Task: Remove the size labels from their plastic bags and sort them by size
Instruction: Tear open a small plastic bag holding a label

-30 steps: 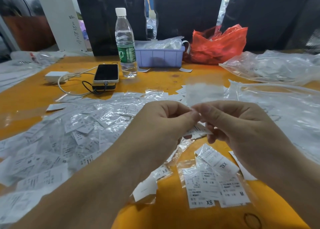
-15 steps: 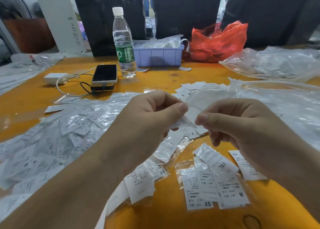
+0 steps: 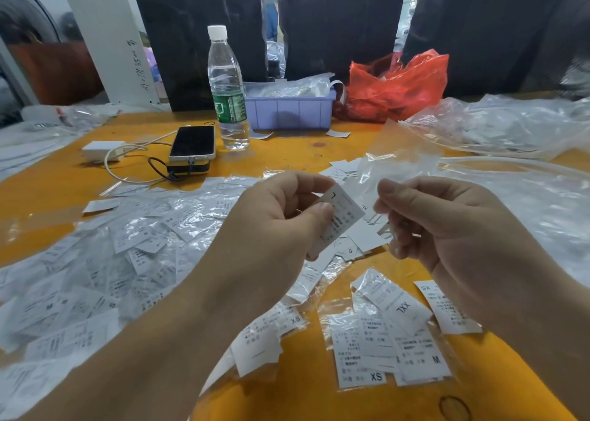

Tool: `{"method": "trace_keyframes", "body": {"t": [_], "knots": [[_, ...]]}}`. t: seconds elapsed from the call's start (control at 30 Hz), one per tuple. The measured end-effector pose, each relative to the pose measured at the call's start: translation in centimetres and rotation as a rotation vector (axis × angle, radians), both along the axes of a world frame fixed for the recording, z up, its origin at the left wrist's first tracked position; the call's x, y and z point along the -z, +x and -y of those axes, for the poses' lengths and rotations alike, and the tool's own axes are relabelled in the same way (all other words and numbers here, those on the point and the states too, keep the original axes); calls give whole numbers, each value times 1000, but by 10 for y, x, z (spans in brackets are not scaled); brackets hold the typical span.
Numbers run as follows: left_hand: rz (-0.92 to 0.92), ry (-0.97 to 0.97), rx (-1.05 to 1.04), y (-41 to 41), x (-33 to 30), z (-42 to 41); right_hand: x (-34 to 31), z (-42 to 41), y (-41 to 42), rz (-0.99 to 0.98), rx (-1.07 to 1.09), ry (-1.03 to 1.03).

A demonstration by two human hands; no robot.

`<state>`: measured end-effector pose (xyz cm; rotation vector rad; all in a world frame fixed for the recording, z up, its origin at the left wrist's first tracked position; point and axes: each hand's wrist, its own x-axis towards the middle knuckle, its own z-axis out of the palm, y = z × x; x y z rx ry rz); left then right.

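Sorted labels: at the bottom right of the frame, small groups of size labels (image 3: 388, 353) lie on the orange table (image 3: 306, 398), marked XS, M and XXL; they are probably put there to keep the sizes apart.
Left hand: the left hand (image 3: 277, 226), in the centre of the frame, pinches a bare label marked L (image 3: 338, 216) between thumb and forefinger, the printed face turned up, probably so that the size can be read.
Right hand: the right hand (image 3: 447, 229), just right of centre, has curled fingers which pinch the lower edge of a clear plastic bag (image 3: 396, 162); the bag stands up above the hand and seems empty, so I judge the label has just come out of it.
Unsorted heap: on the left of the frame many bagged labels (image 3: 105, 261) lie in a loose heap, waiting for the same work.
Middle of table: a phone (image 3: 193, 142) rests on a dark power bank with a white cable; a water bottle (image 3: 227, 92) stands beside it.
Far edge: a purple bin (image 3: 290, 111) and a red plastic bag (image 3: 399, 85) stand before dark hanging material.
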<state>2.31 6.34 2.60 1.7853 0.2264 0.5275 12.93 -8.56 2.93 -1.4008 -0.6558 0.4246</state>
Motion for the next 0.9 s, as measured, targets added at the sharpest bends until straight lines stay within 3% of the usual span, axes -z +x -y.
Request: {"method": "trace_keyframes", "body": {"t": [0.43, 0.9], "knots": [[-19, 83, 122, -5, -4, 7, 6, -1, 3, 102, 31, -18], [28, 121, 75, -4, -6, 4, 6, 1, 3, 128, -9, -36]]}}
